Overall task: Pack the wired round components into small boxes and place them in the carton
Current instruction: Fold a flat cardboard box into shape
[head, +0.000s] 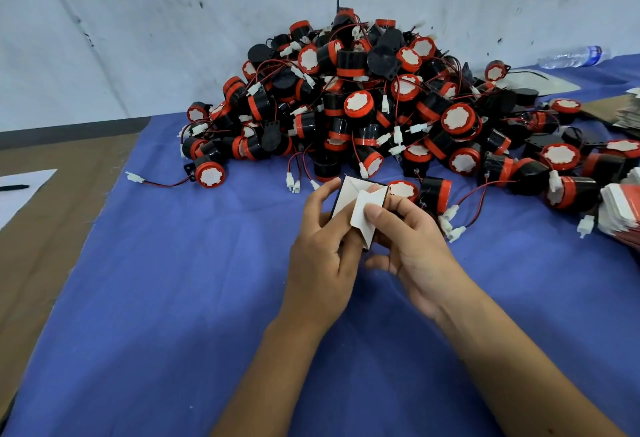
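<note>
**benchguy:** Blue cloth over the counter (pixel 173 298), kinda wrinkly woven fabric, with brown cardboard (pixel 41 228) showing along the left edge and a scuffed white wall (pixel 138 38) behind. Big heap of wired round components (pixel 363 100) piled against that wall: short black plastic cylinders with red rims, white sticker faces, thin red and black leads ending in little white plugs.

**packrat:** Any boxes filled yet?

**benchguy:** Only one small box (pixel 356 211) in play, white card with a dark edge, half folded, flaps sticking up in triangles. Can't see anything inside it. It's held just above the cloth, right in front of the heap. Left hand (pixel 322 263) grips it from the left side with curled fingers, right hand (pixel 412 246) pinches a flap, thumb pressing on top.

**packrat:** Other stuff?

**benchguy:** Stack of flat box blanks (pixel 623 208) at the right edge, red and white. Clear plastic bottle (pixel 575 57) lying on its side far right. Paper sheet (pixel 20 190) with a black pen (pixel 14 188) on the cardboard, left.
</note>
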`<state>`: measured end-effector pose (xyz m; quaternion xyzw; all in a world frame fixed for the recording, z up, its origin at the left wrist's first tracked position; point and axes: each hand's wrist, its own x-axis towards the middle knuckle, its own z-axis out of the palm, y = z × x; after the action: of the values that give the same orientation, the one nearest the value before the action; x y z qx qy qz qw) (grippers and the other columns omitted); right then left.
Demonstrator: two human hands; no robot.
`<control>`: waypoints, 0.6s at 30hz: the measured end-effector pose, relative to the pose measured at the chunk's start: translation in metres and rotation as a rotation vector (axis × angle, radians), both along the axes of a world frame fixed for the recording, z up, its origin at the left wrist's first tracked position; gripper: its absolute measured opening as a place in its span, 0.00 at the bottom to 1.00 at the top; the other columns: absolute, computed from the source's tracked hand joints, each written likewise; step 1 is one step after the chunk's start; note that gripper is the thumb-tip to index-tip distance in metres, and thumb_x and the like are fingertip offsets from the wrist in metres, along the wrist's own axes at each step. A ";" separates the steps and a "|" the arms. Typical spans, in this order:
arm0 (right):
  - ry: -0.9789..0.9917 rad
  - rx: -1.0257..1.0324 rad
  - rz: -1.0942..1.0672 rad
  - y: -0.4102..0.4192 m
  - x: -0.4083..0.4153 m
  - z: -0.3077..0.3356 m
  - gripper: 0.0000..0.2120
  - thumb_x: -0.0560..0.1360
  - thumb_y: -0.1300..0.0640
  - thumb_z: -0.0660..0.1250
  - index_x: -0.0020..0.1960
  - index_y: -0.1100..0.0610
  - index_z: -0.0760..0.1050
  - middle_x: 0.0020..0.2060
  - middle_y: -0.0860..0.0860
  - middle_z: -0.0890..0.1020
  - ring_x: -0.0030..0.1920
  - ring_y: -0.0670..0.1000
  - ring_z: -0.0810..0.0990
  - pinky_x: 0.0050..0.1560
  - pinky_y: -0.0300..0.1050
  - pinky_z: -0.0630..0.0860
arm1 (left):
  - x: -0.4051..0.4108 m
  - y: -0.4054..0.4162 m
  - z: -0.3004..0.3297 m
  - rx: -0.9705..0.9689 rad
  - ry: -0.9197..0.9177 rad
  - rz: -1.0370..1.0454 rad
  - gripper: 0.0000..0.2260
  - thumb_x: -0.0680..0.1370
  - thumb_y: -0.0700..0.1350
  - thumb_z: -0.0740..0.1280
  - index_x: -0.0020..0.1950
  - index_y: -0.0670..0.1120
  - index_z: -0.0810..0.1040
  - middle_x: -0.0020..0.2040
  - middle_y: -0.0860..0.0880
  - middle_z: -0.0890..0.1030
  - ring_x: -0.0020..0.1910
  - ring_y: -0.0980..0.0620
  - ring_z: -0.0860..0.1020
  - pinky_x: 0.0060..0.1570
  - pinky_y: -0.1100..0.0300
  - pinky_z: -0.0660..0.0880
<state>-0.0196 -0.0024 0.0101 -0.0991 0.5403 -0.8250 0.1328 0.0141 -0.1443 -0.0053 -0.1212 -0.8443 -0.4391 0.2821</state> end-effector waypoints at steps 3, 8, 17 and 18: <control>0.037 -0.048 0.010 0.001 0.000 0.002 0.27 0.74 0.50 0.76 0.66 0.63 0.75 0.56 0.62 0.85 0.51 0.59 0.86 0.37 0.47 0.82 | 0.000 -0.002 0.004 -0.069 0.045 0.028 0.15 0.84 0.45 0.61 0.70 0.53 0.79 0.78 0.54 0.65 0.64 0.53 0.78 0.51 0.56 0.82; -0.002 -0.148 -0.031 0.003 -0.002 0.004 0.22 0.73 0.53 0.73 0.62 0.63 0.74 0.46 0.57 0.85 0.38 0.49 0.83 0.29 0.39 0.75 | 0.002 -0.002 0.009 0.160 -0.023 -0.104 0.27 0.83 0.43 0.63 0.81 0.58 0.65 0.73 0.59 0.71 0.71 0.53 0.73 0.60 0.48 0.80; 0.045 -0.024 -0.127 0.002 -0.005 -0.002 0.12 0.80 0.63 0.69 0.62 0.64 0.75 0.42 0.58 0.82 0.33 0.50 0.79 0.25 0.40 0.70 | 0.007 0.006 0.010 0.278 -0.128 -0.172 0.29 0.79 0.38 0.67 0.78 0.56 0.70 0.71 0.58 0.74 0.72 0.52 0.73 0.66 0.53 0.77; 0.041 -0.007 -0.140 0.002 -0.005 -0.003 0.11 0.80 0.63 0.68 0.62 0.63 0.76 0.43 0.60 0.82 0.33 0.51 0.78 0.25 0.40 0.69 | 0.007 0.007 0.010 0.291 -0.137 -0.183 0.32 0.79 0.37 0.68 0.80 0.58 0.66 0.71 0.58 0.74 0.72 0.52 0.73 0.65 0.57 0.78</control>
<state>-0.0251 0.0000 0.0071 -0.0784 0.5458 -0.8318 0.0635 0.0208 -0.1375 0.0051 -0.1253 -0.7745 -0.5878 0.1974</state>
